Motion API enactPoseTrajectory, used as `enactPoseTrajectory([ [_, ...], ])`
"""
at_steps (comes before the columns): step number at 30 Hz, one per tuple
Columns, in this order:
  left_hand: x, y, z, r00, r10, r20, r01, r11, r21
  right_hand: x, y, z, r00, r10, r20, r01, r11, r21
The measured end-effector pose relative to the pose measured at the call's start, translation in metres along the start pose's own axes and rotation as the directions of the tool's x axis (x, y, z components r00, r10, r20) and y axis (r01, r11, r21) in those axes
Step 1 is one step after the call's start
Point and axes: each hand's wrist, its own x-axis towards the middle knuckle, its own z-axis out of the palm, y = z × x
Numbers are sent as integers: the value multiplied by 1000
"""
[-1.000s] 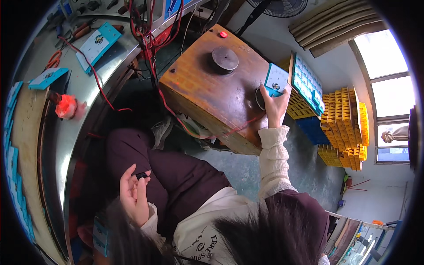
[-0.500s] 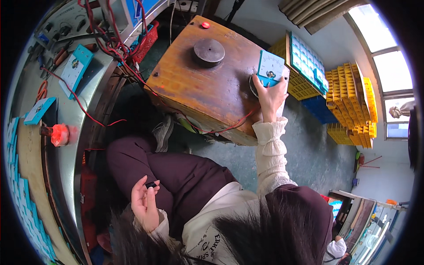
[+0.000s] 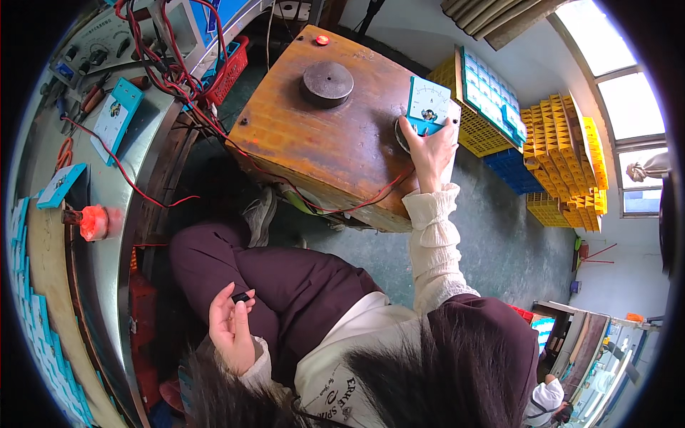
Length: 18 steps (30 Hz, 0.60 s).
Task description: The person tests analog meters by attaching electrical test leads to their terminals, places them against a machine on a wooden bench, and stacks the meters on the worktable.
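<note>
My right hand reaches out over the far right part of a wooden box. Its thumb and fingers are closed on the lower edge of a teal panel meter with a white dial face. Under that hand and meter is a round disc, mostly hidden. Low in the view, near my thigh, my left hand pinches a small black piece between thumb and fingertips; what kind of piece it is cannot be made out. A dark round metal disc and a red button are on the box top.
Red wires run across the box's front from the metal bench at left. More teal meters and a red jar stand there. Yellow crates are stacked at right. Another person is at the lower right.
The whole view has shifted slightly, with the box and meter appearing a little further left. Both hands keep their holds.
</note>
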Motion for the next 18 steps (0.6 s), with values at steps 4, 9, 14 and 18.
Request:
enactPoseTrajectory([
  [4,-3,-5,-2,1000,-8,-10,8,1000,9,0,1,2,1000,-14,-21,14,1000,-6],
  [9,-3,-9,-9,1000,-17,-20,17,1000,-1,0,-10,-5,1000,-25,-12,25,1000,-2],
  [14,-5,-6,-18,999,6,-47,-7,1000,-22,5,-61,6,991,4,136,-55,926,373],
  [18,-9,-4,-28,998,31,-59,-32,999,-18,19,-112,42,964,-106,245,-8,907,422],
])
